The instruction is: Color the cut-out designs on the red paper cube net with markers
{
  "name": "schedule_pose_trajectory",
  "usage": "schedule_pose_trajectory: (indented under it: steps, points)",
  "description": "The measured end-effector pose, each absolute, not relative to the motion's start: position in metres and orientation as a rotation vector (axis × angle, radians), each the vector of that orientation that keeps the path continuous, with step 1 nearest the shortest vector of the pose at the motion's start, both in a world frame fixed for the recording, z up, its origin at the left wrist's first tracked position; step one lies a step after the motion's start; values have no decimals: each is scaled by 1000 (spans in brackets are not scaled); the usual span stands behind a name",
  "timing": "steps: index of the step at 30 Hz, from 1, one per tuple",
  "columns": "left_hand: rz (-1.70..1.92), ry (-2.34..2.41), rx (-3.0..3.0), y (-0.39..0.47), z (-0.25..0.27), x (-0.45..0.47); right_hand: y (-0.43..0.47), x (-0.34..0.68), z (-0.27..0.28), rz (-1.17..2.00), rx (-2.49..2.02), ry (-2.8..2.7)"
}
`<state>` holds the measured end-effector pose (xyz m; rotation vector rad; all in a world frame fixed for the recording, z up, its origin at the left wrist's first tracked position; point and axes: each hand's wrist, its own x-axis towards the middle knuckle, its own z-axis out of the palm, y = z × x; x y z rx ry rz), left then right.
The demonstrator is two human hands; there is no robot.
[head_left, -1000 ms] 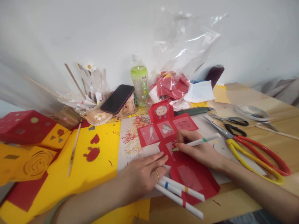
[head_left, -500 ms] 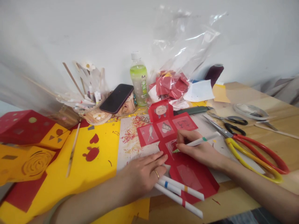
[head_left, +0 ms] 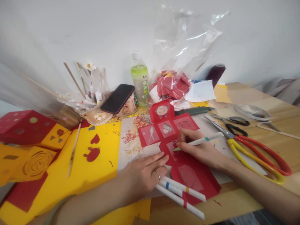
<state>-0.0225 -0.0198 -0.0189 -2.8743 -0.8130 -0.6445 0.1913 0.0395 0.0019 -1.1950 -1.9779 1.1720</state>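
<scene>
A red paper cutout [head_left: 172, 162] shaped like an unfolded box lies in front of me, with pale see-through panels bearing drawings. My right hand [head_left: 195, 147] pinches a white felt-tip pen [head_left: 207, 138] with a green band, its green tip on one of the middle panels [head_left: 172, 148]. At the cutout's left edge rests my left hand [head_left: 150, 172], fingers extended over the paper. Three more white felt-tip pens [head_left: 185, 192], banded orange, blue and red, stick out from under its palm, where they are held. The grip itself is partly hidden.
Large scissors [head_left: 260, 153] with red and yellow handles lie at right, near smaller black scissors [head_left: 239, 121]. Yellow card [head_left: 93, 168] and decorated paper boxes [head_left: 25, 128] are at left. Behind stand a drink bottle [head_left: 140, 81], a phone [head_left: 118, 98] and a plastic bag of scraps [head_left: 173, 84].
The green pen's tip has shifted very slightly on the panel. My left hand stays in place, and the whole view has drifted a little.
</scene>
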Motion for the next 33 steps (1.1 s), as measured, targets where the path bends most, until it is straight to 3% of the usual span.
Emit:
schedule_pose_trajectory:
  steps: [28, 33]
  points:
    - [-604, -806, -2856, -19, -20, -23, 40, 191, 2, 1157, -1184, -1984]
    - [-619, -817, -2876, -20, -19, -24, 42, 191, 0, 1008, -1248, -1970]
